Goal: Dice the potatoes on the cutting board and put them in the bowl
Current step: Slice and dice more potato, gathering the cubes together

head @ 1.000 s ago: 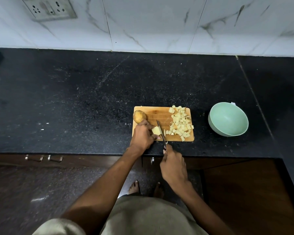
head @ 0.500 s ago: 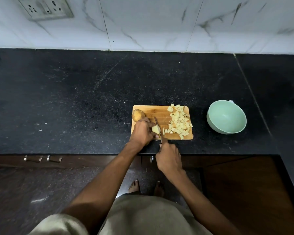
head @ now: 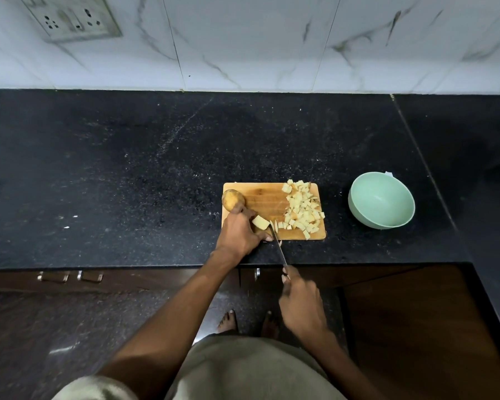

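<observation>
A wooden cutting board [head: 264, 194] lies on the black counter. My left hand [head: 238, 233] holds a cut potato piece [head: 261, 222] at the board's near left part. A whole unpeeled potato [head: 232, 199] sits at the board's far left corner, just beyond my knuckles. My right hand [head: 300, 303] grips the handle of a knife [head: 278, 246] below the counter edge; the blade tip rests right of the held piece. A pile of potato dice [head: 302, 210] covers the board's right side. The pale green bowl [head: 399, 192] stands to the right of the board and looks empty.
The black granite counter [head: 127, 174] stretches wide to the left and behind the board. A marble-tiled wall with a socket plate [head: 78, 20] closes the back. Dark cabinet fronts with handles [head: 70, 276] run under the counter edge. My bare feet show on the floor.
My right hand has drawn the knife back toward me, off the counter edge, so only the blade tip stays on the board. My left hand keeps holding the potato piece.
</observation>
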